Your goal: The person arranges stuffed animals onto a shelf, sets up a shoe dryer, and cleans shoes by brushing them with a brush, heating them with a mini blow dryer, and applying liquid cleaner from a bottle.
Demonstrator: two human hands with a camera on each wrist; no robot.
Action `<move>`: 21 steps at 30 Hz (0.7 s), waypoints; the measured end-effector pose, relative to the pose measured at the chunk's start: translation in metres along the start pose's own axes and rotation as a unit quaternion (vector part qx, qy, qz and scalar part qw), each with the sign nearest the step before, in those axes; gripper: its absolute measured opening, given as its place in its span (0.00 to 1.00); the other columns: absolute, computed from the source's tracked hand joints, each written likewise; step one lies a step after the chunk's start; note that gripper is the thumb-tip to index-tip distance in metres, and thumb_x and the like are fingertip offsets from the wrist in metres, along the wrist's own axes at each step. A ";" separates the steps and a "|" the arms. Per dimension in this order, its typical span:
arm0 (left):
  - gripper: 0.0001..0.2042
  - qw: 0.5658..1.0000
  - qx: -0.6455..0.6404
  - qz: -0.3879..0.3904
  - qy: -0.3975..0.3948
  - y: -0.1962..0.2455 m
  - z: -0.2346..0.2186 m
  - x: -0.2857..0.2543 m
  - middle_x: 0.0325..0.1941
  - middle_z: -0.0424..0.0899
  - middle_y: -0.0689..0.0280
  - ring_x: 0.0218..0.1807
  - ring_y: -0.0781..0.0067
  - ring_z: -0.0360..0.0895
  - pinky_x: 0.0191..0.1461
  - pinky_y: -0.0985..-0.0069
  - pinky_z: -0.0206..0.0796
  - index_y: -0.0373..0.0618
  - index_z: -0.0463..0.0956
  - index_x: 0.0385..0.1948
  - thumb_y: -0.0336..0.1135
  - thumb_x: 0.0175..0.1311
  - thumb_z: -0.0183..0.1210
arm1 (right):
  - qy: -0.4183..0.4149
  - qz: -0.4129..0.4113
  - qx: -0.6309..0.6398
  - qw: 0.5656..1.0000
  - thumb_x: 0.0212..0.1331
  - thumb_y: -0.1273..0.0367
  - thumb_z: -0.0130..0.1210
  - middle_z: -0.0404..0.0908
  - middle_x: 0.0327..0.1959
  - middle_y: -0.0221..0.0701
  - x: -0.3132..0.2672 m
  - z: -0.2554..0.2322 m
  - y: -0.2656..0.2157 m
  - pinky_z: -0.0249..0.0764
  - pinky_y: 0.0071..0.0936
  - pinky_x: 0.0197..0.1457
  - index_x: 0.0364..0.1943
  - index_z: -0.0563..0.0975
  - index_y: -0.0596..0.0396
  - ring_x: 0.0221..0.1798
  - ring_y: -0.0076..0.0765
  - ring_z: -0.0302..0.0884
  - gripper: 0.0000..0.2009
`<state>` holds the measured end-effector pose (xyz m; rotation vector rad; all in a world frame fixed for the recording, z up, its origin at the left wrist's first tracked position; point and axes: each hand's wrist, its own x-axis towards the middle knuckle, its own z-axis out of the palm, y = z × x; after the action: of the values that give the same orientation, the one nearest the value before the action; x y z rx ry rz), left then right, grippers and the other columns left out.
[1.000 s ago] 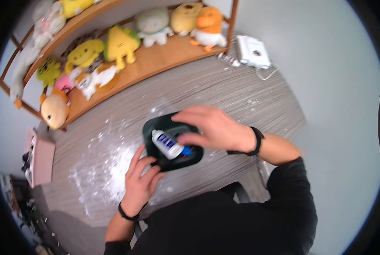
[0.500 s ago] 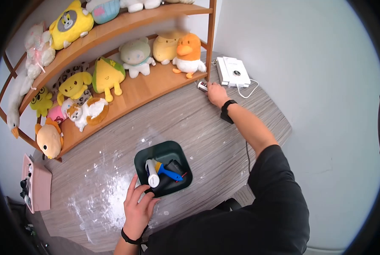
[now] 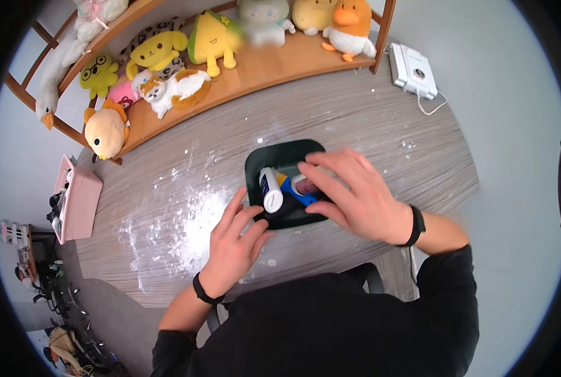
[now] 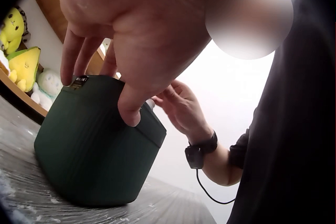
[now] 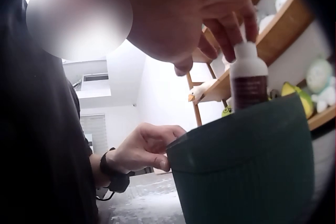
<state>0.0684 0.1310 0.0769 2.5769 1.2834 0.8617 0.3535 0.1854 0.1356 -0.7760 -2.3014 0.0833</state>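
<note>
In the head view, a dark green container [image 3: 261,154] holds a white bottle [image 3: 271,191] with a blue label, a blue-handled brush [image 3: 303,197] and a maroon-labelled bottle [image 3: 304,185]. My left hand [image 3: 233,248] grips its near-left rim; in the left wrist view the thumb [image 4: 129,113] lies on the outer wall, with fingers at the rim. Above the container's right side, my right hand [image 3: 368,204] has its fingers extended. The right wrist view shows those fingertips at the cap of the maroon-labelled bottle [image 5: 249,85], which stands above the rim, the thumb apart from it.
Plush toys [image 3: 214,41] sit on a wooden shelf [image 3: 255,72] along the back. A white device [image 3: 412,70] with a cable lies at the back right. White powder [image 3: 199,226] marks the grey table [image 3: 136,251]; a pink bin [image 3: 82,201] stands at the left.
My right hand has come back from beside the white device to the container, and the maroon-labelled bottle has come with it. My left hand remains at the container's rim.
</note>
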 end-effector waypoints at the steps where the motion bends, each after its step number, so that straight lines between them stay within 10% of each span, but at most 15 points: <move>1: 0.13 1.000 -0.003 0.003 0.009 0.001 0.000 0.000 0.55 0.85 0.57 0.75 0.36 0.75 0.61 0.52 0.81 0.42 0.85 0.35 0.31 0.50 0.80 | 0.017 -0.005 0.001 1.000 0.55 0.65 0.76 0.81 0.56 0.38 -0.005 -0.003 -0.002 0.77 0.43 0.57 0.60 0.80 0.58 0.53 0.48 0.81 0.28; 6: 0.14 0.998 -0.040 -0.039 0.023 0.000 0.008 -0.003 0.70 0.78 0.44 0.73 0.35 0.76 0.65 0.52 0.81 0.39 0.84 0.38 0.31 0.54 0.79 | 0.007 0.021 0.045 0.999 0.54 0.66 0.77 0.83 0.52 0.38 -0.034 0.002 -0.008 0.79 0.41 0.54 0.53 0.83 0.59 0.52 0.48 0.83 0.24; 21: 0.15 0.997 0.035 0.032 0.066 -0.068 0.076 0.161 0.71 0.78 0.39 0.64 0.37 0.82 0.65 0.55 0.77 0.35 0.84 0.40 0.40 0.64 0.73 | 0.075 0.168 0.041 0.982 0.55 0.71 0.76 0.86 0.46 0.38 -0.089 0.013 -0.019 0.81 0.39 0.50 0.49 0.84 0.58 0.47 0.47 0.84 0.18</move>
<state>0.1392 0.3065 0.0590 2.6681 1.2937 1.0322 0.3867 0.1226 0.0777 -1.0832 -1.9945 0.2614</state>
